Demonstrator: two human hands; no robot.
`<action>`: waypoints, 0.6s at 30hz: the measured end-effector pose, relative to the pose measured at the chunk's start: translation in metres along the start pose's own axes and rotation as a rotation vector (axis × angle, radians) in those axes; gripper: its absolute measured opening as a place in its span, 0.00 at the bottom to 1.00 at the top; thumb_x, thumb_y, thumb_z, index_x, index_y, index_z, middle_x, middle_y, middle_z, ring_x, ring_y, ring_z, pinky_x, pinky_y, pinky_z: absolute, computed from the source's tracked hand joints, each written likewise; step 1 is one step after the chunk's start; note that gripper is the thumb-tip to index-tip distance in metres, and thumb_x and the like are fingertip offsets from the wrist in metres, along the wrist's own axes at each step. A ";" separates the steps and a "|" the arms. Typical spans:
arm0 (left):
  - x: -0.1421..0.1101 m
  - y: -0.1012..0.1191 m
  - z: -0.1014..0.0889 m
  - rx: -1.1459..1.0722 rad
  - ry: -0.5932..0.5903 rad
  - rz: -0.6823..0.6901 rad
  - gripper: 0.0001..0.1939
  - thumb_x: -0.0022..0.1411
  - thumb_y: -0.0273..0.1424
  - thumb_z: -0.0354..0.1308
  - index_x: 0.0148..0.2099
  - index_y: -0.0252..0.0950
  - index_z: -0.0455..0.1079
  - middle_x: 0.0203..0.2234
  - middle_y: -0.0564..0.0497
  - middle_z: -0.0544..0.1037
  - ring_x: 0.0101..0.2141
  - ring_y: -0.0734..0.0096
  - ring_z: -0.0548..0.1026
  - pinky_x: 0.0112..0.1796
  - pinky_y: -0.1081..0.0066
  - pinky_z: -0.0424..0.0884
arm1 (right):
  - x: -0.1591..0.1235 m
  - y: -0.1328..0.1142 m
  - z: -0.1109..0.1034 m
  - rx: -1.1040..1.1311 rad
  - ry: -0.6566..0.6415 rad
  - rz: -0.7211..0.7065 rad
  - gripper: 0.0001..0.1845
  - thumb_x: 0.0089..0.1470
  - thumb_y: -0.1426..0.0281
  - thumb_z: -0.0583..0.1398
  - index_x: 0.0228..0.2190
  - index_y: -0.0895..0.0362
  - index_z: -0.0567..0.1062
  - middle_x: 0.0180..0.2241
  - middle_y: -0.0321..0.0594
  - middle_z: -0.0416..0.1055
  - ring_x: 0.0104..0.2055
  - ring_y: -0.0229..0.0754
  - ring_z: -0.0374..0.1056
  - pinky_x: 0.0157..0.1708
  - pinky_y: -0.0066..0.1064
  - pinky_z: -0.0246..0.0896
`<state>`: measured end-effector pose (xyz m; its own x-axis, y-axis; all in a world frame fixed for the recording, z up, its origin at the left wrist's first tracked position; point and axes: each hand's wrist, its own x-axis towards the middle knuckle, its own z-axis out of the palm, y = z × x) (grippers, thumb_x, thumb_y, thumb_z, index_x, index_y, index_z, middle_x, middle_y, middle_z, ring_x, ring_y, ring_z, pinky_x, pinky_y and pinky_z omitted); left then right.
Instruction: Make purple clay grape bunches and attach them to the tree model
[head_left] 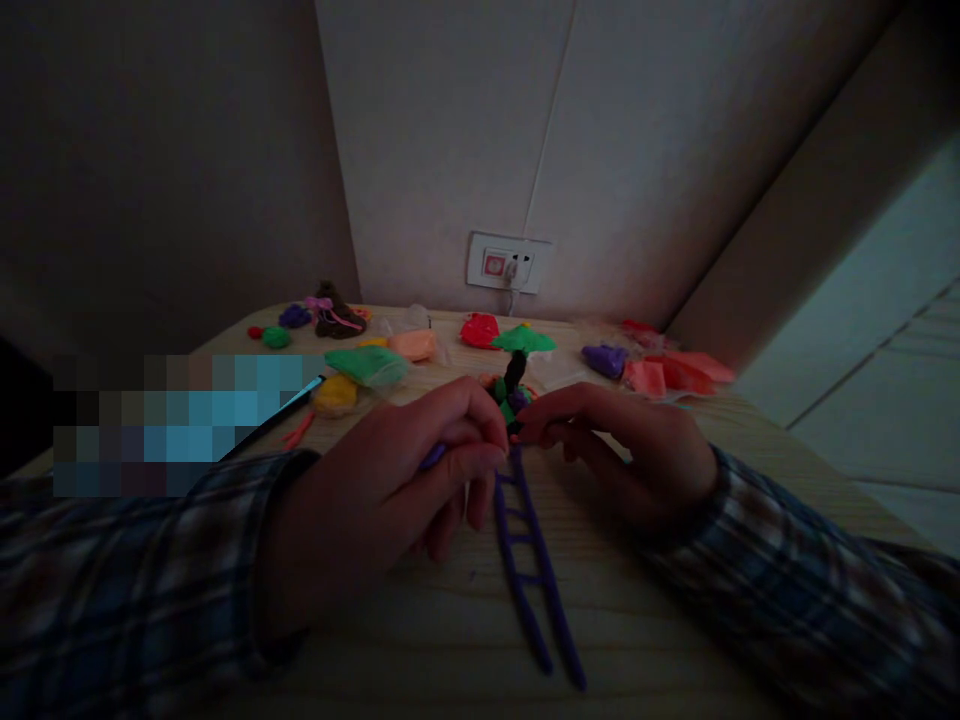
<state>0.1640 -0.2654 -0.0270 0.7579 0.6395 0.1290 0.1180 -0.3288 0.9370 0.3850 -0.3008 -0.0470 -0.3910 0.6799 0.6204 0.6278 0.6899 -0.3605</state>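
Note:
A ladder of purple modelling clay (531, 548) lies flat on the wooden table, two long rails joined by several short rungs. My left hand (420, 480) is closed beside the ladder's upper left rail, and a bit of purple clay (433, 457) shows between its thumb and bent fingers. At the ladder's top end, my right hand (607, 435) has its fingers bent and pressed together; whatever is at the fingertips is hidden. Just beyond both hands stands a clay tree (516, 368) with a black trunk and green top, its colourful base partly covered by my fingers.
Bags of green clay (366, 364), peach clay (412, 345) and red clay (480, 330) lie toward the back. Purple clay (604, 360) and coral-coloured packets (679, 373) are at right. A brown clay figure (335, 312) sits back left, near a blurred-out lit screen (247, 410).

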 end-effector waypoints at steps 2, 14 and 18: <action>0.000 -0.001 -0.001 0.005 0.017 0.007 0.04 0.69 0.30 0.48 0.40 0.38 0.63 0.23 0.60 0.73 0.15 0.80 0.68 0.17 0.81 0.63 | 0.000 0.000 -0.001 0.001 -0.012 0.009 0.17 0.61 0.80 0.52 0.40 0.53 0.78 0.32 0.37 0.82 0.25 0.38 0.74 0.25 0.28 0.71; -0.001 -0.008 -0.005 0.011 0.008 0.001 0.05 0.66 0.32 0.53 0.39 0.38 0.69 0.25 0.58 0.75 0.17 0.78 0.68 0.19 0.79 0.65 | -0.004 0.007 0.002 0.023 -0.048 0.068 0.09 0.63 0.76 0.58 0.37 0.53 0.78 0.35 0.38 0.83 0.35 0.41 0.78 0.36 0.30 0.74; 0.002 -0.010 -0.005 -0.027 0.004 -0.017 0.04 0.65 0.32 0.54 0.40 0.38 0.67 0.26 0.56 0.77 0.16 0.78 0.67 0.17 0.79 0.63 | -0.006 0.009 0.001 0.033 -0.074 0.081 0.14 0.66 0.75 0.54 0.41 0.53 0.79 0.33 0.37 0.83 0.31 0.40 0.79 0.32 0.29 0.74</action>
<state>0.1615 -0.2571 -0.0348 0.7534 0.6475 0.1140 0.1134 -0.2987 0.9476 0.3925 -0.2984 -0.0547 -0.3892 0.7494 0.5357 0.6375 0.6389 -0.4306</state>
